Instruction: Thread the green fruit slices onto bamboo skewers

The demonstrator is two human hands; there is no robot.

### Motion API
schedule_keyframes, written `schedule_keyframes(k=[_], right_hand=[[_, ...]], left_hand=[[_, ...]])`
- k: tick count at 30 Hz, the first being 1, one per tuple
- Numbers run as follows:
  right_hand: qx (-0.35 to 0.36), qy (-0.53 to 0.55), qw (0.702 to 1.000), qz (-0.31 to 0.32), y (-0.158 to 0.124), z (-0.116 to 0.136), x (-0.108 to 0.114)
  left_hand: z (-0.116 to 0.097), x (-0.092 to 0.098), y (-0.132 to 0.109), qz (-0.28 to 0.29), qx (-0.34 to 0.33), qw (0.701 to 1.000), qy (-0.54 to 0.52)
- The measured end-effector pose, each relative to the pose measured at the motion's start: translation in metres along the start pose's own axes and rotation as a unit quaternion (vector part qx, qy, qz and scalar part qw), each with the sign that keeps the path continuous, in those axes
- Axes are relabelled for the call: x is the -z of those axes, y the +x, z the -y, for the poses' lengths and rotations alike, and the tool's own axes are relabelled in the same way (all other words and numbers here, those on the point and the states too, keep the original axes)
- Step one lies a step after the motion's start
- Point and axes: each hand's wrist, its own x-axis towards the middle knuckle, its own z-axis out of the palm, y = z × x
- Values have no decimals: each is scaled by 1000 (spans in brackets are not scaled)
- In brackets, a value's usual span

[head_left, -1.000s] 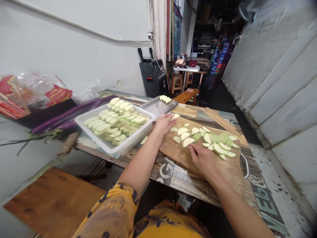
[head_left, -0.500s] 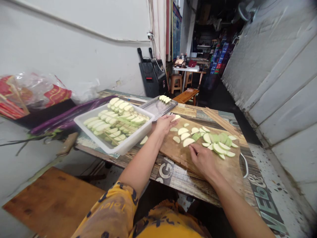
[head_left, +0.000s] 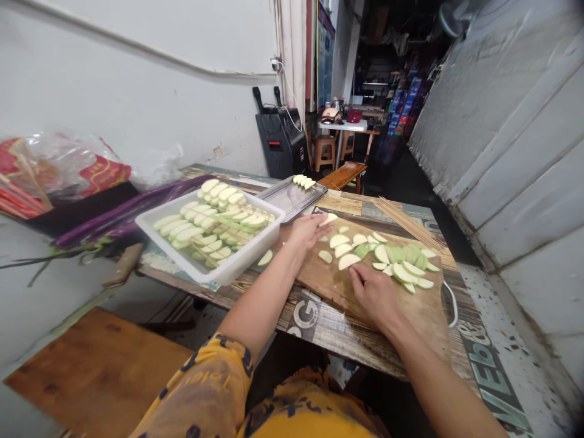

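My left hand [head_left: 308,230] pinches a pale vegetable slice [head_left: 329,218] with green skin above the far left part of the wooden cutting board [head_left: 331,286]. My right hand [head_left: 374,292] is closed, thumb against forefinger, over the front of the board. Its fingertips are right beside a half-round slice [head_left: 349,261]; whether they grip it or something thin is too small to tell. More green-edged slices [head_left: 406,272] lie in a loose pile and scattered across the board. Left of my left arm, a white plastic tub [head_left: 212,281] holds rows of slices on thin sticks.
Thin wooden skewers [head_left: 410,222] lie at the board's far right. A clear lid [head_left: 292,198] with several slices [head_left: 303,181] rests behind the tub. Long purple eggplants [head_left: 109,213] and a knife handle [head_left: 124,265] are at left. A wooden stool [head_left: 98,371] stands lower left.
My left hand has shifted slightly to the right and away from me with its slice. The slice by my right fingertips has moved a little to the right; my right hand stays nearly still.
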Motion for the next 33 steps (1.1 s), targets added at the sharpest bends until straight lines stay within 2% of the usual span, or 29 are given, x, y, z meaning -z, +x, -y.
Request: schedule_keyframes(k=[20, 27, 31, 33], right_hand=[[7, -17, 999, -29, 0, -1, -1], [-3, -4, 999, -49, 2, -4, -4], [-11, 2, 999, -51, 3, -6, -4], [-19, 8, 998, -55, 4, -7, -4]], left_hand=[[0, -5, -7, 23, 30, 999, -17], [14, -13, -9, 24, 42, 999, 2], [19, -17, -12, 33, 29, 999, 11], [19, -17, -13, 42, -4, 998, 36]])
